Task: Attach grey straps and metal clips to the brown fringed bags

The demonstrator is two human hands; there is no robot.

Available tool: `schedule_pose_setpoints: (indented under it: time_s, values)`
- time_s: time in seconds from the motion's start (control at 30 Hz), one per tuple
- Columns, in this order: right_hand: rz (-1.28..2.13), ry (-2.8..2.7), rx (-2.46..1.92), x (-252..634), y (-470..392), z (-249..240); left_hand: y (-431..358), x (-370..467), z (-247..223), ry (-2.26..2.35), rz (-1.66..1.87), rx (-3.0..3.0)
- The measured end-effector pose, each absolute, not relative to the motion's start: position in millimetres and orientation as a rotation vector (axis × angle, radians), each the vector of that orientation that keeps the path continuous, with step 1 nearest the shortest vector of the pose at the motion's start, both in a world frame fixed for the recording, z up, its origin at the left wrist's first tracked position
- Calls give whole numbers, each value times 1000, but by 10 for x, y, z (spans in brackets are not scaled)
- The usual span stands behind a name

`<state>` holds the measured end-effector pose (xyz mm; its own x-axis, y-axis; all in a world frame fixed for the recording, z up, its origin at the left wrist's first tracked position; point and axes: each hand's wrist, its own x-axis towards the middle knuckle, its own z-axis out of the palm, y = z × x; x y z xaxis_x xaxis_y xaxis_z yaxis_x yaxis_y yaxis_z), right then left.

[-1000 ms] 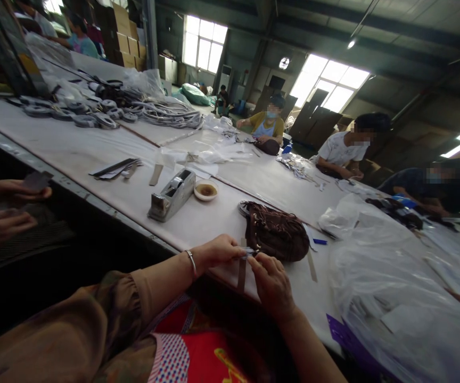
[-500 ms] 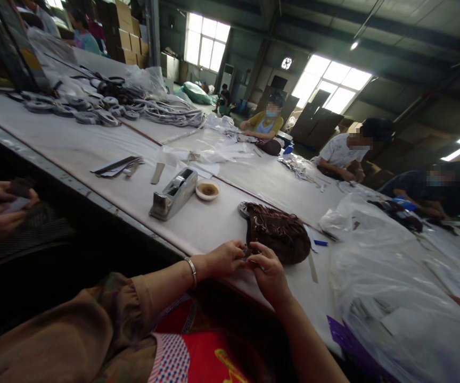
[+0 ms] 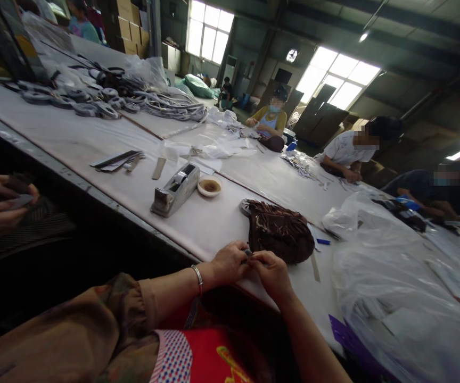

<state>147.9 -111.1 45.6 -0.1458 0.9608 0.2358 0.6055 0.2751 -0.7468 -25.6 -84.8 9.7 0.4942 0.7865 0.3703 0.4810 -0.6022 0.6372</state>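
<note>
My left hand [image 3: 232,261], with a bangle at the wrist, meets my right hand [image 3: 270,270] at the table's near edge. The fingers of both are pinched round a small greyish piece [image 3: 248,252], mostly hidden by the fingertips; its kind does not show. Just beyond my hands lies a dark brown fringed bag [image 3: 284,234] on the white tabletop [image 3: 198,234]. A grey tape dispenser [image 3: 176,190] stands to the left of it, beside a small white dish [image 3: 210,186] with a brown stain inside.
Dark strips [image 3: 116,160] lie left of the dispenser, with coiled grey cords [image 3: 170,109] farther back. Clear plastic bags [image 3: 397,287] cover the right side. Another person's hands [image 3: 4,199] are at the far left. Several co-workers sit across the table.
My fingers have closed in tighter around the small piece, and less of it shows. The bag stays where it was on the table; the view has shifted slightly.
</note>
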Motion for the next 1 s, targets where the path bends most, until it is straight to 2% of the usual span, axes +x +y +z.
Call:
schedule_pose_setpoints:
  time_s: [0.17, 0.47, 0.63, 0.7, 0.83, 1.0]
  values:
    - [770, -1994, -1394, 1536, -1058, 628, -864, -244, 62, 1065, 962, 2264]
    - [898, -1840, -1669, 1478, -953, 621, -873, -245, 27, 1068, 974, 2272]
    - [1012, -1942, -1599, 1470, -851, 739, -875, -241, 24, 1076, 965, 2279]
    - [926, -2158, -1558, 1461, -815, 818, -876, -243, 27, 1080, 956, 2282]
    - [544, -2573, -1505, 1409, -765, 977, -875, -263, 60, 1082, 922, 2302]
    - [8, -2786, -1323, 1366, -799, 940, -853, -274, 107, 1102, 839, 2292]
